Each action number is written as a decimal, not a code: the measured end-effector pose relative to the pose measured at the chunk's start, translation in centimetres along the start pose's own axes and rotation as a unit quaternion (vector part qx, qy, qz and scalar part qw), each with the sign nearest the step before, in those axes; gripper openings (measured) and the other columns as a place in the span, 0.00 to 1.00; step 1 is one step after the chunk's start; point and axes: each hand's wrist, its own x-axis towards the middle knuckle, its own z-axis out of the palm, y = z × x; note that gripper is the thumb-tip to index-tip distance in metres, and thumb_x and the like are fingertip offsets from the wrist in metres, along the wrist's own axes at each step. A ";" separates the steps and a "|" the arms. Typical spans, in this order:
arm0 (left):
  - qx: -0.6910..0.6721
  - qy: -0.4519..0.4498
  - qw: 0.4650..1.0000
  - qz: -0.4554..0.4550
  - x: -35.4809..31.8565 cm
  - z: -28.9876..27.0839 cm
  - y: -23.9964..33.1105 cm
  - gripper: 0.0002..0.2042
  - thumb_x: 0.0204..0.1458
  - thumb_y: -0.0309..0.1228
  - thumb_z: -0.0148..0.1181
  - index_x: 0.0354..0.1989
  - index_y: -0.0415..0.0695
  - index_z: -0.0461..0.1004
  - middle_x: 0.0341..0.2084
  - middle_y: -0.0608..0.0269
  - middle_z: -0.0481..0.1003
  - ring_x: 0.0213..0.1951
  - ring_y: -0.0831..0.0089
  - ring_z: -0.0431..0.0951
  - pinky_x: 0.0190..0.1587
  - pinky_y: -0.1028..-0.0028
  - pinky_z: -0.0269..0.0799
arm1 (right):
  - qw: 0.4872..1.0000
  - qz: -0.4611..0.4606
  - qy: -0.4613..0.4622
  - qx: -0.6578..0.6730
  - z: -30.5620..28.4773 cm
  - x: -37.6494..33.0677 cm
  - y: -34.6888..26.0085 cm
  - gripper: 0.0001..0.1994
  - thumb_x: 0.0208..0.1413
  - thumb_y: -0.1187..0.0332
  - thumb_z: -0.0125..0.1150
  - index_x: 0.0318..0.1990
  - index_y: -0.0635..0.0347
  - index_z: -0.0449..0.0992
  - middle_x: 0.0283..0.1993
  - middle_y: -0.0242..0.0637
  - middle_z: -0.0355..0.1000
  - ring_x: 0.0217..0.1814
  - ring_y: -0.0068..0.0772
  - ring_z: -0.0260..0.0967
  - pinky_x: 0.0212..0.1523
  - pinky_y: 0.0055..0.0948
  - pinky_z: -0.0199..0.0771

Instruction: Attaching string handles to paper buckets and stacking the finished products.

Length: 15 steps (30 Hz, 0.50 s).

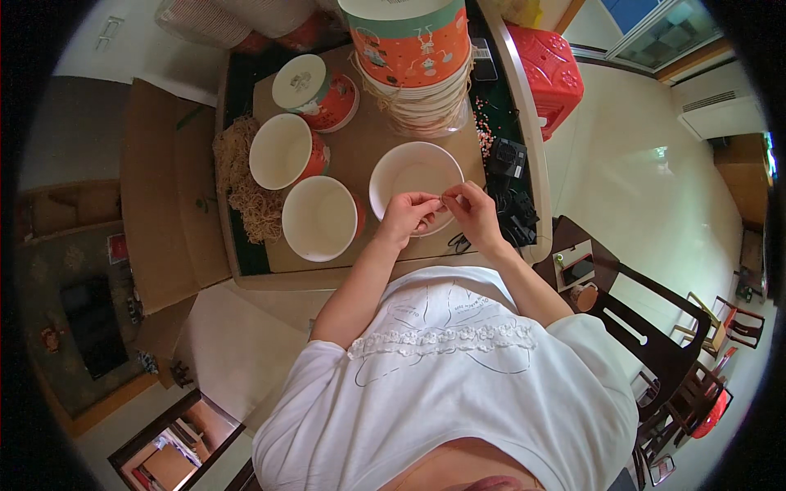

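Two hands meet above a white bowl

Our left hand [409,217] and right hand [476,214] come together tip to tip, each with thumb and forefinger pinched closed; whatever may sit between them is too small for us to tell. Below them, at the table's near-middle, stands the bowl [411,166], mouth up; we cannot tell whether either hand touches it.

Taking the bowl as our clock's centre, we see a tall stack [413,61] of tubs at twelve. An upside-down tub [333,102] sits between ten and eleven, and two upright tubs, one [280,151] between nine and ten, another [319,219] between eight and nine. Farther out at nine lies shredded straw [250,184]. Pink beads [484,135] scatter at two, near a black adapter [506,158].
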 end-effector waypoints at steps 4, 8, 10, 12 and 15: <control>0.045 0.061 0.997 0.025 -0.2 0.3 -0.1 0.04 0.51 0.25 0.56 0.34 0.39 0.73 0.27 0.65 0.76 0.21 0.83 0.69 0.16 0.85 0.58 | 0.997 0.050 -0.043 -0.046 -0.5 -0.1 -1.5 0.06 0.48 0.74 0.61 0.35 0.61 0.74 0.34 0.37 0.71 0.27 0.27 0.67 0.27 0.25 0.67; 0.070 0.076 0.994 0.037 -0.5 0.2 0.1 0.03 0.51 0.25 0.56 0.33 0.40 0.72 0.26 0.66 0.75 0.22 0.83 0.69 0.16 0.85 0.58 | 0.993 -0.003 -0.042 -0.111 -0.5 -0.2 -2.1 0.07 0.49 0.71 0.60 0.35 0.59 0.73 0.35 0.38 0.73 0.34 0.39 0.72 0.33 0.32 0.71; 0.106 0.080 0.990 0.052 -0.5 0.0 0.0 0.03 0.51 0.26 0.56 0.32 0.41 0.72 0.25 0.67 0.75 0.21 0.84 0.69 0.17 0.84 0.60 | 0.988 -0.007 -0.062 -0.142 -0.6 -0.1 -2.2 0.06 0.49 0.70 0.59 0.35 0.58 0.72 0.35 0.39 0.73 0.36 0.42 0.73 0.34 0.34 0.72; 0.142 0.096 0.982 0.075 -0.6 0.2 -0.2 0.03 0.51 0.26 0.56 0.32 0.41 0.72 0.25 0.68 0.75 0.21 0.84 0.69 0.17 0.84 0.60 | 0.984 -0.015 -0.075 -0.158 -0.7 -0.1 -2.1 0.05 0.50 0.69 0.58 0.34 0.57 0.72 0.34 0.40 0.73 0.34 0.43 0.73 0.33 0.33 0.72; 0.196 0.120 0.967 0.113 -0.6 0.0 -0.5 0.03 0.51 0.26 0.56 0.32 0.42 0.72 0.24 0.69 0.75 0.20 0.84 0.70 0.17 0.84 0.61 | 0.983 -0.023 -0.072 -0.169 -0.7 -0.1 -2.5 0.05 0.50 0.69 0.58 0.34 0.57 0.73 0.33 0.40 0.73 0.33 0.42 0.73 0.32 0.33 0.72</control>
